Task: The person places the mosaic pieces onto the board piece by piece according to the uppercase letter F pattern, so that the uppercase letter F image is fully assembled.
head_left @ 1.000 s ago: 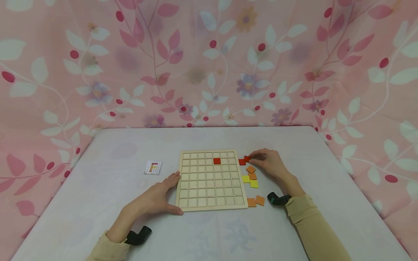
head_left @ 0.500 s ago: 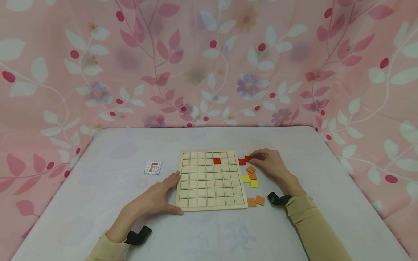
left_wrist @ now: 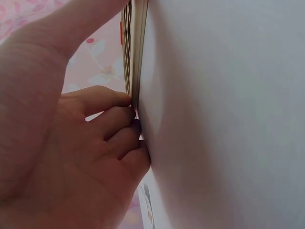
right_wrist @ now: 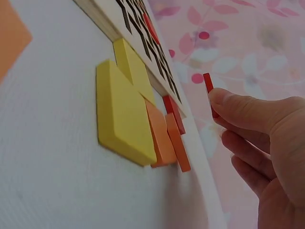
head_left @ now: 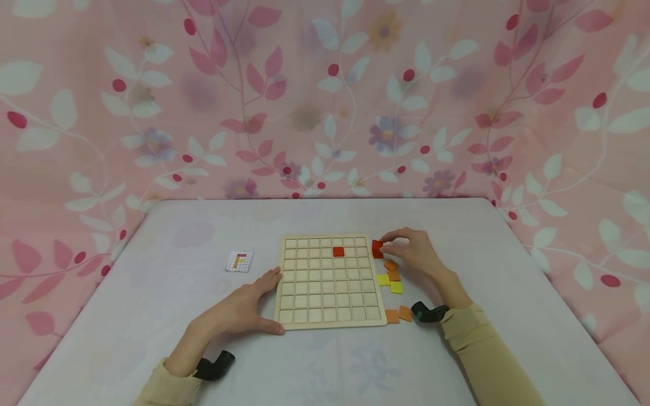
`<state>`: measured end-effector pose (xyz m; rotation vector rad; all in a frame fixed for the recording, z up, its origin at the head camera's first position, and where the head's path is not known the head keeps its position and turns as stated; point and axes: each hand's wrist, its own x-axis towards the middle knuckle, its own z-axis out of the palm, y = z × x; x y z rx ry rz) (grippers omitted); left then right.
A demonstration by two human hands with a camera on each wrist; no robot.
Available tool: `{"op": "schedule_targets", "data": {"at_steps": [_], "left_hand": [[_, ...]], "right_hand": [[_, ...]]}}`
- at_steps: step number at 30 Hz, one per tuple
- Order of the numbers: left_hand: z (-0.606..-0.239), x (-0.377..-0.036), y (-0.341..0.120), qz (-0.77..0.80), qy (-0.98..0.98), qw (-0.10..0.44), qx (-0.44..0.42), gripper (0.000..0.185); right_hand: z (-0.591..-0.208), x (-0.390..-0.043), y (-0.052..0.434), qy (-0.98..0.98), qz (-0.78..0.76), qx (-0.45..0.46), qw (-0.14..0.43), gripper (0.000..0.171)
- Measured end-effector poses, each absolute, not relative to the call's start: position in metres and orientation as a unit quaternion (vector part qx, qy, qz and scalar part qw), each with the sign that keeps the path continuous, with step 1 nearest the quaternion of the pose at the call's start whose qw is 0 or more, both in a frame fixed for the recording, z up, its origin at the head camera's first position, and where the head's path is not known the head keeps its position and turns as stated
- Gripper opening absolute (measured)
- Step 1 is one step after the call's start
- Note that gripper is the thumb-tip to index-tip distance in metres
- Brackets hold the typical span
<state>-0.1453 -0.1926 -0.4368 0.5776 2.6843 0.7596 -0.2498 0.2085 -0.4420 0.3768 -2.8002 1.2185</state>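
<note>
My right hand (head_left: 422, 254) pinches a red square tile (right_wrist: 208, 83) between thumb and fingers, raised off the table beside the board's upper right edge. Another red tile (right_wrist: 174, 113) lies flat on the table under it. The pale wooden grid board (head_left: 322, 303) lies flat, with one red tile (head_left: 338, 251) in a cell of its second row. My left hand (head_left: 242, 307) rests against the board's left side, fingertips on the edge and thumb by the near left corner. In the left wrist view, its fingers (left_wrist: 116, 121) touch the board's side.
Along the board's right edge lie yellow tiles (head_left: 396, 287) and orange tiles (head_left: 394, 276), with two more orange tiles (head_left: 392, 316) near the front corner. A small pattern card (head_left: 239, 261) lies left of the board. Floral cloth (head_left: 325, 113) hangs behind the table.
My right hand has lifted the red tile and moved it slightly left, toward the board, over the other red tile. My left hand has stayed in place.
</note>
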Motion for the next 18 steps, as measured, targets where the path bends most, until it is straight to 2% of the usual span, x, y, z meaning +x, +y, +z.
{"op": "schedule_targets", "data": {"at_steps": [18], "left_hand": [[-0.438,-0.145,-0.192,0.264,0.932,0.138,0.205,0.117]], "right_hand": [[-0.437,-0.257,0.154,-0.904,0.39,0.174,0.015,0.015]]}}
